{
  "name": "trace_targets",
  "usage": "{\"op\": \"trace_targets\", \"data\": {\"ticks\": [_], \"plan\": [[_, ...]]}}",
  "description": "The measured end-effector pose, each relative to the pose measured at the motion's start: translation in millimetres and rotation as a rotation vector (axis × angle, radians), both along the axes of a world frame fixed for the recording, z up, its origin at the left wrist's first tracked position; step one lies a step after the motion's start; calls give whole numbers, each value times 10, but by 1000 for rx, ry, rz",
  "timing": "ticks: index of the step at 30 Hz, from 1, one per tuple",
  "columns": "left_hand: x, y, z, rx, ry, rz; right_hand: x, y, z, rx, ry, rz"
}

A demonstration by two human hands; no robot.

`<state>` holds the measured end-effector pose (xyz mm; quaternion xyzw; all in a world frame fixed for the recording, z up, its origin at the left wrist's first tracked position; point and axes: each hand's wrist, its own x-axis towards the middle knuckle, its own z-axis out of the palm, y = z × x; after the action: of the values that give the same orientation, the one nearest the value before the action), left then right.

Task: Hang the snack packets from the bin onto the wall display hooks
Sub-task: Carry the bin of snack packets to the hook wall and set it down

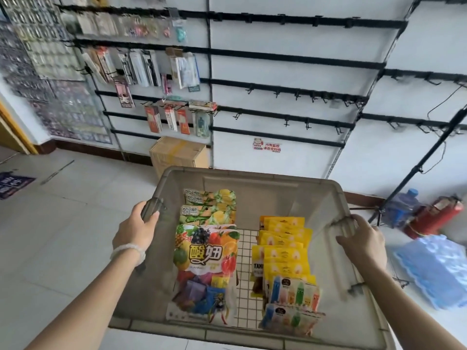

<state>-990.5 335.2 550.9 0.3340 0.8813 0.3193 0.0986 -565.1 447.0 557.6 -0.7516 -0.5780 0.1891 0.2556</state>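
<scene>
The left hand [137, 224] grips the left handle and the right hand [361, 242] grips the right handle of the grey plastic bin [252, 178], which is carried in front of the wall display hooks [298, 94]. All the snack packets lie inside the bin: fruit candy bags [206, 251] on the left, yellow packets [283, 246] on the right. The hooks ahead are bare, so I judge the hanging has not begun.
</scene>
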Motion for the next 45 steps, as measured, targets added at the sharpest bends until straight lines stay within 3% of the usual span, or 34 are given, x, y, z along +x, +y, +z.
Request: {"op": "trace_targets", "data": {"ticks": [12,24,35,45], "plan": [[-913,2516,-418,-97,-47,-85,-812,2074,-412,-63,22,-96],[-1131,4604,-740,-155,-84,-71,-1099,4169,-798,-125,11,-127],[-1364,5969,-1697,-228,-162,31,-1372,5797,-1661,-269,13,-80],[-1778,7008,-3185,-288,-219,24,-1814,6744,-3168,-318,-17,-119]]}}
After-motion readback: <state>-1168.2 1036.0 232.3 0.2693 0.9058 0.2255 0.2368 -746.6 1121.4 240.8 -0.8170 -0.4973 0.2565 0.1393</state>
